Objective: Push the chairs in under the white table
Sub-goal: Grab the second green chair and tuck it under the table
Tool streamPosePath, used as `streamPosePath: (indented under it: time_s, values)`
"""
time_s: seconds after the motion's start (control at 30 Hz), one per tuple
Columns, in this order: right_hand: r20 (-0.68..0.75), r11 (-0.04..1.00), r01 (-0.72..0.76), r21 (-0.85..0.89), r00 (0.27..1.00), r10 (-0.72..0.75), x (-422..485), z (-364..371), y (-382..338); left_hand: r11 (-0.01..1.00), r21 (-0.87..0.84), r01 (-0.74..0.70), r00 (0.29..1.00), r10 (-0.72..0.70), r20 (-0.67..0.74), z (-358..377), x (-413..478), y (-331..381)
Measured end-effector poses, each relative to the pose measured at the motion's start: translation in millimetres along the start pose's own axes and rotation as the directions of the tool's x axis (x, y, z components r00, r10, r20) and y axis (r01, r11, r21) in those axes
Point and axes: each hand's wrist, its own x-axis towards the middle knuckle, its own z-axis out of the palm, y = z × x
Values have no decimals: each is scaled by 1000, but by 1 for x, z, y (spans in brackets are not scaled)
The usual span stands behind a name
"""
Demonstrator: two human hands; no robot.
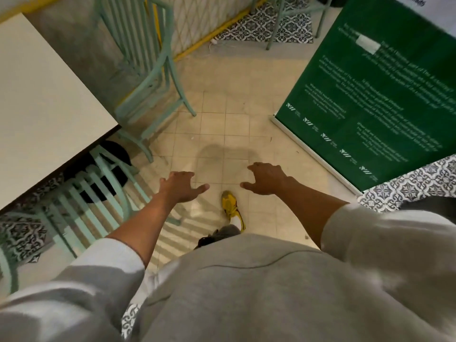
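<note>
The white table (pixel 44 99) fills the left side of the view. A mint-green slatted chair (pixel 98 193) stands at its near edge, the seat partly under the tabletop, the back toward me. A second mint-green chair (pixel 145 60) stands at the table's far right corner, out on the floor. My left hand (pixel 181 185) hovers with spread fingers just right of the near chair's back, touching nothing. My right hand (pixel 265 178) is held out over the tiled floor, fingers apart and holding nothing.
A green roll-up banner (pixel 375 95) stands on the right. Beige floor tiles (pixel 237 124) lie between the table and banner. A low fence with a yellow rail (pixel 212 35) runs behind. My yellow shoe (pixel 230 204) is on the floor. Another mint table's legs (pixel 274 28) stand at the back.
</note>
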Motion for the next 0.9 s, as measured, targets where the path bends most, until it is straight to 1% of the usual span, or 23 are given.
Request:
streamPosePath:
  time_s: [0.1,0.23,0.3,0.37,0.53,0.63,0.73,0.9]
  values:
    - [31,999,-9,-37,999,10,29,-24,19,999,-22,31,999,-30,34,-7,38,7]
    - [70,994,-24,-106,997,32,75,-76,42,995,-60,77,994,-73,81,-34,85,15]
    - [98,991,-38,-125,994,51,98,-105,49,993,-60,99,992,-93,83,-53,104,20]
    - [91,990,-38,-132,995,51,122,-131,54,995,-57,87,995,-84,62,-73,125,24]
    - [37,985,41,-168,999,-35,184,-189,51,993,-93,70,997,-73,-24,-134,182,29]
    - [8,978,106,-179,994,-107,219,-220,45,990,-113,81,995,-86,-47,-167,208,33]
    - [-2,969,191,-160,981,-194,264,-253,40,982,-131,136,984,-150,-98,-200,233,33]
    - [13,931,309,-192,950,-313,354,-308,26,934,-257,246,958,-275,-83,-241,278,27]
